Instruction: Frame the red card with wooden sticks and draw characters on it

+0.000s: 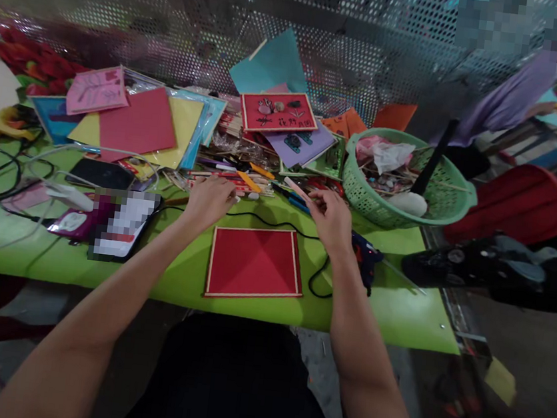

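My right hand (332, 218) pinches a pale pink, pen-like stick (297, 189) that points up and left. My left hand (212, 198) has its fingers curled, with a small white piece (237, 199) showing at the fingertips; its kind is too small to tell. Between my forearms lies a red card (256, 263) edged with thin pale wooden strips. Just beyond my hands are an orange pen-like thing (249, 181), blue pens (298, 202) and a heap of thin sticks. A black cable (272, 220) runs between the hands and the card.
A green basket (360, 195) of scraps stands at right, near a dark glue gun-like tool (367, 256). Coloured cards (140, 123) and a decorated red card (279, 112) lie at the back. Phones (126, 225) and cables are at left. A perforated metal panel (187, 37) rises behind.
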`<control>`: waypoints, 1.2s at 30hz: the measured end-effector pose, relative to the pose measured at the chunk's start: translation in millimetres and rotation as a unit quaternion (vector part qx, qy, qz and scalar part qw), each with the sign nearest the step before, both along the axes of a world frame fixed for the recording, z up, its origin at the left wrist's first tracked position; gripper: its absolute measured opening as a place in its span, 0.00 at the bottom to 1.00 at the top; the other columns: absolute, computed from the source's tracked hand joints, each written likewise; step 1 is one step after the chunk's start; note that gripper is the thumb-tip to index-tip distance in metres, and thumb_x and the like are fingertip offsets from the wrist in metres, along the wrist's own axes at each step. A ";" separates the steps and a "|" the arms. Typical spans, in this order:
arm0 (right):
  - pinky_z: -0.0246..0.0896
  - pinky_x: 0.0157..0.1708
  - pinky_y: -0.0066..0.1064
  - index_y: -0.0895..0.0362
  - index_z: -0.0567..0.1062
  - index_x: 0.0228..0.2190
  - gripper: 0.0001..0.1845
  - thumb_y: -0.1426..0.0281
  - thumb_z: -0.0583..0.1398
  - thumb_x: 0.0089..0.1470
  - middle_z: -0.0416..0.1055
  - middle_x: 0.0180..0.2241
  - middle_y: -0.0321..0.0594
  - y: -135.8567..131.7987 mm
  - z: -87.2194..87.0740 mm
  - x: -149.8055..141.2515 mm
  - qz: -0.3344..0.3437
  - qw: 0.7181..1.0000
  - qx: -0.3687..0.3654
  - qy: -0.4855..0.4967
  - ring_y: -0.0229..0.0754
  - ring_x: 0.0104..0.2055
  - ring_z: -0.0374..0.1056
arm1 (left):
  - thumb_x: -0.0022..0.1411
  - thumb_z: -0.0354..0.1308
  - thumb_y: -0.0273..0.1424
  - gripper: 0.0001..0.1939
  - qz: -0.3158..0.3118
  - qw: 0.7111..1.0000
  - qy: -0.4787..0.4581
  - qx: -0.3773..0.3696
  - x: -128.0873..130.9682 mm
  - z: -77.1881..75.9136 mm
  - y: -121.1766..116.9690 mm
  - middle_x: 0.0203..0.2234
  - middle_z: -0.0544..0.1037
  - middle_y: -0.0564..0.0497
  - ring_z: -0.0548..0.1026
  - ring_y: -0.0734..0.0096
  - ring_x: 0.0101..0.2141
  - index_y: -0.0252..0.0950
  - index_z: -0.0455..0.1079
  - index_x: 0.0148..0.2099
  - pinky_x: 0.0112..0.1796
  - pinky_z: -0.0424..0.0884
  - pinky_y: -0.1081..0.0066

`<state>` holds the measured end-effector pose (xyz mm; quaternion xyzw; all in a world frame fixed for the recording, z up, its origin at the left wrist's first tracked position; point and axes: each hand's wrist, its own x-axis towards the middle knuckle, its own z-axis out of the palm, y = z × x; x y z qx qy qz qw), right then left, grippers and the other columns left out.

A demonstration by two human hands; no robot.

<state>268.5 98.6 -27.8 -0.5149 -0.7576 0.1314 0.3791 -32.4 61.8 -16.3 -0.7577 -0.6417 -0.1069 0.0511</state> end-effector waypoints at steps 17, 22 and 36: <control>0.66 0.34 0.34 0.52 0.79 0.37 0.19 0.51 0.68 0.51 0.74 0.33 0.38 -24.2 10.9 -28.3 0.116 0.926 -0.208 0.293 0.42 0.33 0.67 | 0.73 0.53 0.36 0.11 -0.151 0.985 -0.087 0.005 48.2 -6.1 -6.4 0.40 0.83 0.45 0.78 0.57 0.44 0.37 0.75 0.43 0.45 0.64 0.59; 0.67 0.34 0.33 0.52 0.81 0.33 0.18 0.51 0.68 0.53 0.76 0.33 0.38 -32.5 8.4 -38.9 0.157 0.880 -0.265 0.361 0.40 0.31 0.67 | 0.73 0.53 0.35 0.12 -0.184 0.980 -0.081 -0.009 61.5 -6.2 -16.3 0.33 0.81 0.45 0.77 0.57 0.39 0.35 0.74 0.39 0.42 0.64 0.61; 0.54 0.21 0.26 0.54 0.72 0.21 0.16 0.58 0.69 0.49 0.60 0.16 0.26 -10.4 21.5 -3.8 -0.017 0.807 -0.103 0.581 0.30 0.17 0.52 | 0.76 0.43 0.38 0.20 -0.109 0.990 -0.087 -0.033 44.5 3.2 -14.1 0.33 0.79 0.42 0.77 0.53 0.40 0.36 0.71 0.39 0.44 0.65 0.58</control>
